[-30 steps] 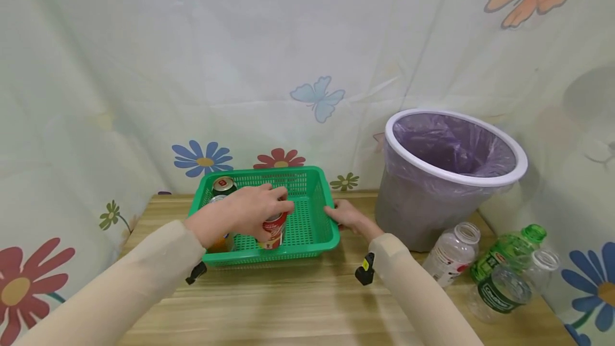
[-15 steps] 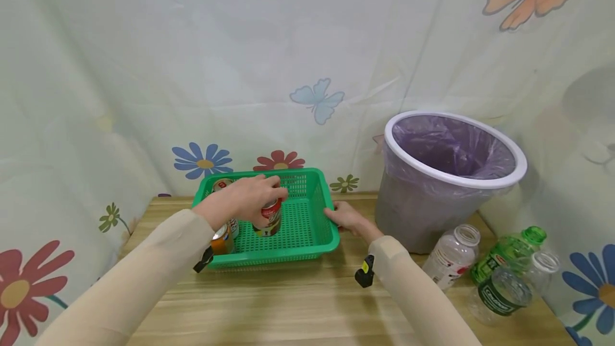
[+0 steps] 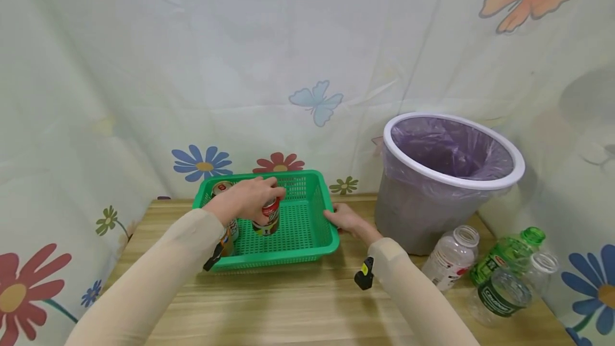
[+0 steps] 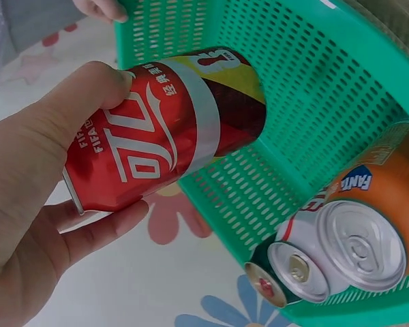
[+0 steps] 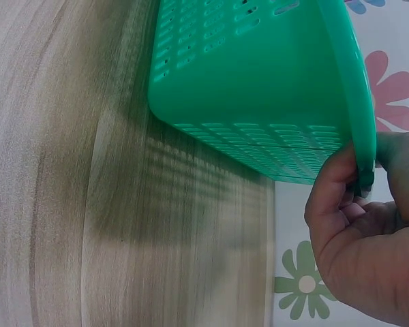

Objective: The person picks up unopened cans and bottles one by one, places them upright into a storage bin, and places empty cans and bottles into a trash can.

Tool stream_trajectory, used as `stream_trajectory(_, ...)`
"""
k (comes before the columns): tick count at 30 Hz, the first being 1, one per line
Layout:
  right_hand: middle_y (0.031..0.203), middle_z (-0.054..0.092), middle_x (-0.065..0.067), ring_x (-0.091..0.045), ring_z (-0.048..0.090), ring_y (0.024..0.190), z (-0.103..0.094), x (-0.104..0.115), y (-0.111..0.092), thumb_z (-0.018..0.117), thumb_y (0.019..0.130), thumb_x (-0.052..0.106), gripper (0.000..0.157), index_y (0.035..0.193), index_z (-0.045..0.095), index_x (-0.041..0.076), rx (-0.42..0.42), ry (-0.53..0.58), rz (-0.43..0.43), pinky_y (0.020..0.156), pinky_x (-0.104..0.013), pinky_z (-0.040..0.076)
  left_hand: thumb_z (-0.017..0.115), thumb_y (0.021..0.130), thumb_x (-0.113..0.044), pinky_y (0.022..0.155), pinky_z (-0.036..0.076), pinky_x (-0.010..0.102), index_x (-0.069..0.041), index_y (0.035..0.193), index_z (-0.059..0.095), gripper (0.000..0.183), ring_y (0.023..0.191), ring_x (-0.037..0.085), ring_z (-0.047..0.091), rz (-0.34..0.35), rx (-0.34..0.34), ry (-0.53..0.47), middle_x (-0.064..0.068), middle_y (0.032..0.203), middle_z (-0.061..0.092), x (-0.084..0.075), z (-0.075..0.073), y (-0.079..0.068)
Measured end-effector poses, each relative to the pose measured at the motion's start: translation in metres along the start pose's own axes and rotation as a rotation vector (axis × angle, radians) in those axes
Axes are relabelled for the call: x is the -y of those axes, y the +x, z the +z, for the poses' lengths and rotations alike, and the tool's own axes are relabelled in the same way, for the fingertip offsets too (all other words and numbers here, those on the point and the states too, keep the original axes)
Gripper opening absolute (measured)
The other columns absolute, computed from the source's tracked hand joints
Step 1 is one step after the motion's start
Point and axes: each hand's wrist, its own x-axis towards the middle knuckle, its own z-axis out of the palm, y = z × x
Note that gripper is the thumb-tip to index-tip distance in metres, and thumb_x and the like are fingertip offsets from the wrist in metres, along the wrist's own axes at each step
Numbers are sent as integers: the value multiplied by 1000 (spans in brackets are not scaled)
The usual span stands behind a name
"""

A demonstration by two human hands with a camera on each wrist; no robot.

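Note:
A green plastic basket stands on the wooden table. Over its floor, my left hand grips a red Coca-Cola can between thumb and fingers; the can is upright in the head view. To its left, within the basket, are an orange Fanta can, a white can and a dark can, partly covered by my left arm in the head view. At the basket's right end, my right hand holds the rim, thumb on one side and curled fingers on the other.
A grey bin with a white ring and purple liner stands right of the basket. In front of it are a clear bottle, a green bottle and a clear bottle with a dark green label. A floral curtain hangs behind.
My left hand has shifted the red can slightly left and toward the back of the basket, uncovering more of the floor in front. The right hand keeps its hold on the rim.

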Motion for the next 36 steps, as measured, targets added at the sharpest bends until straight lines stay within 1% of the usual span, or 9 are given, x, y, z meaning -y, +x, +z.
stream_trajectory(7,110,57,-26,-32,63,93,1,-2,3,44,96,18,35,119,48,-9,-17,25,2,70,-37,55,73,77,-29,67,48,32,-19,116,50,46,83,20,49,-54,20,-40,6,104,49,8,14,7)
stream_trajectory(13,109,57,-26,-30,64,91,0,-2,5,44,96,16,34,119,47,-9,-9,21,-5,69,-37,55,72,77,-29,68,48,34,-20,119,50,49,85,21,49,-109,52,-57,6,105,49,15,26,13)
stream_trajectory(19,110,57,-27,-33,63,92,1,-3,5,44,96,16,36,121,46,-10,-2,20,-11,68,-37,55,73,76,-27,71,49,35,-19,119,51,49,88,22,50,-144,69,-90,7,108,49,18,35,15)
stream_trajectory(23,111,56,-28,-35,62,94,1,-3,4,43,96,17,37,122,45,-10,4,11,-13,67,-36,55,73,77,-27,71,49,34,-19,121,51,50,90,23,51,-166,75,-105,8,111,49,22,42,17)
stream_trajectory(26,113,55,-28,-36,61,96,1,-2,4,43,97,18,37,122,45,-9,-3,14,3,69,-37,55,73,77,-28,69,49,35,-18,120,51,49,88,23,52,-180,71,-115,10,112,49,26,48,18)
stream_trajectory(29,115,54,-28,-37,60,99,0,-2,4,43,97,18,38,123,44,-8,-2,18,12,73,-40,55,73,77,-28,69,49,35,-18,119,52,48,89,24,54,-193,67,-123,12,117,49,30,54,19)
stream_trajectory(33,114,55,-28,-37,61,98,0,-3,5,43,97,18,37,122,45,-8,-1,23,13,73,-41,55,72,78,-28,77,49,39,-16,124,50,52,101,29,55,-211,70,-137,17,131,44,35,60,20)
stream_trajectory(36,113,55,-28,-37,61,97,0,-4,6,43,96,18,36,121,45,-8,-5,23,12,71,-39,55,72,78,-28,80,49,40,-15,126,49,54,108,31,53,-220,78,-145,19,136,41,37,61,21)
